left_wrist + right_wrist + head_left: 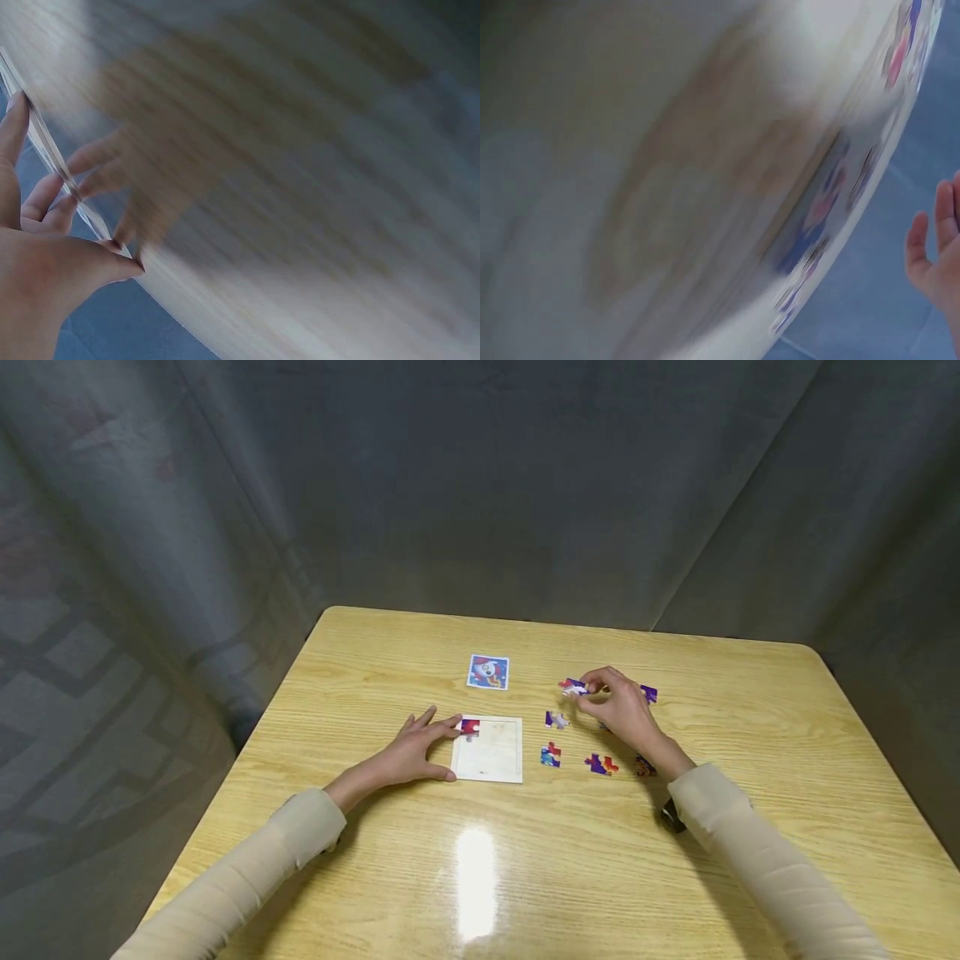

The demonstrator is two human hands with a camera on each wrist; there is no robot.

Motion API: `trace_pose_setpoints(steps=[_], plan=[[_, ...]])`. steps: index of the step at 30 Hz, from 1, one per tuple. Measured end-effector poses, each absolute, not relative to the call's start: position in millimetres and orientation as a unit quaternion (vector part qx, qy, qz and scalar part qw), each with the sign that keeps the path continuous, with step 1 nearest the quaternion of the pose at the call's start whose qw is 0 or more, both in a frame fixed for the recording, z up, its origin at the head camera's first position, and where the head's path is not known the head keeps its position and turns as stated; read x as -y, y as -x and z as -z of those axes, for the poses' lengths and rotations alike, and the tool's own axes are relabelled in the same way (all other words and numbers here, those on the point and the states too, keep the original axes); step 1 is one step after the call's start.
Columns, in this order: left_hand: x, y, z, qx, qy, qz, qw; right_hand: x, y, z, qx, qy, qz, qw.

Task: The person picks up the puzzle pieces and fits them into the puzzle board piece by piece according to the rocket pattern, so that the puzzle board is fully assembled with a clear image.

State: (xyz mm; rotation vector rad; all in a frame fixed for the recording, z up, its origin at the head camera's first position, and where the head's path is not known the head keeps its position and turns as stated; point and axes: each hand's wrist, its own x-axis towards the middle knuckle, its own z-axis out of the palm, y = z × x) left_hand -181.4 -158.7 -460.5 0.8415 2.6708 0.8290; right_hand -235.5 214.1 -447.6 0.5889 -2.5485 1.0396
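Observation:
In the head view, my left hand [410,753] lies with spread fingers at the left side of a pale square puzzle board [495,758]; thumb and a finger touch its edge. One red and purple puzzle piece [470,726] sits in the board's upper left corner. My right hand [622,706] pinches another puzzle piece [573,688], white, purple and red, between thumb and fingers, right of the board. Only part of the right hand [939,262] shows in the right wrist view, its piece out of sight. The left wrist view shows the left hand [45,255] at the board's edge.
Loose pieces lie right of the board: a white and purple piece [557,720], a blue and red piece [551,755], a purple and orange piece [601,765] and others partly under the right hand. A picture card [488,672] lies behind the board on the wooden table [390,877].

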Motion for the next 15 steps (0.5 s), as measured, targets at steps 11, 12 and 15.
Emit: trace_pose_setpoints(steps=[11, 12, 15], plan=[[160, 181, 462, -0.909, -0.285, -0.282, 0.112, -177, 226, 446, 0.889, -0.236, -0.378, 0.107], [160, 181, 461, -0.909, -0.284, -0.282, 0.112, -174, 226, 447, 0.888, -0.241, -0.378, 0.106], [160, 181, 461, -0.909, -0.283, -0.284, 0.113, -164, 226, 448, 0.885, -0.253, -0.377, 0.103]])
